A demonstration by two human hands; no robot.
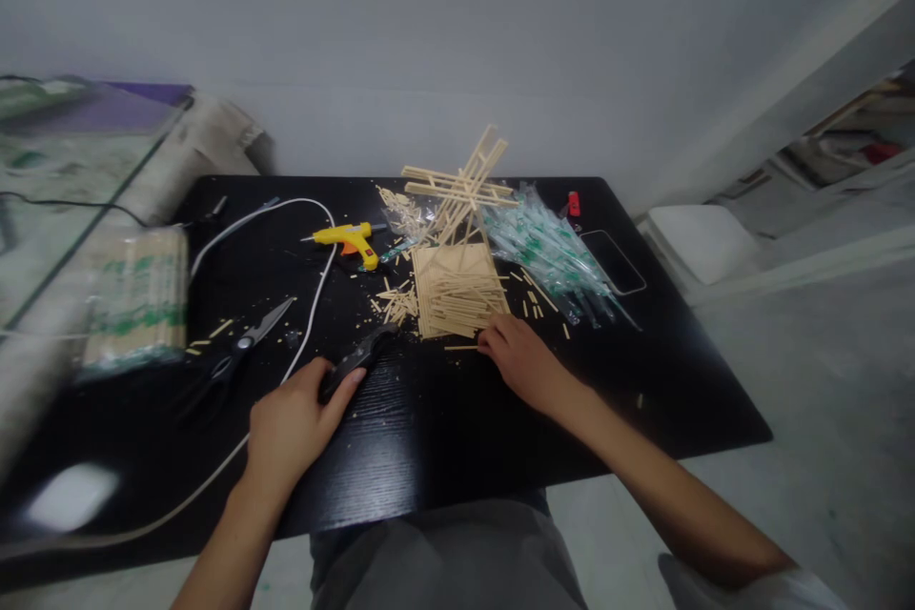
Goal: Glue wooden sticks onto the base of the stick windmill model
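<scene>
My left hand [296, 415] is closed around a black hand tool [357, 357] lying low over the table; its exact kind cannot be made out. My right hand [521, 357] has its fingers pinched at the end of a thin wooden stick [461, 348], by the front right corner of a square wooden base [429, 310]. A pile of cut sticks [464, 295] lies on that base. At its back rises a windmill-like frame [468, 186] of glued sticks with crossed arms. Short stick offcuts [396, 303] are scattered to the left of the base.
On the black table [500, 438] lie a yellow glue gun [350, 238], scissors [243, 348], a white cable [315, 305], green-printed plastic wrappers [543, 248], a phone-like slab [613, 260] and a red item [574, 203]. A wrapped stick bundle [135, 295] sits at left; a white stool [701, 238] stands right.
</scene>
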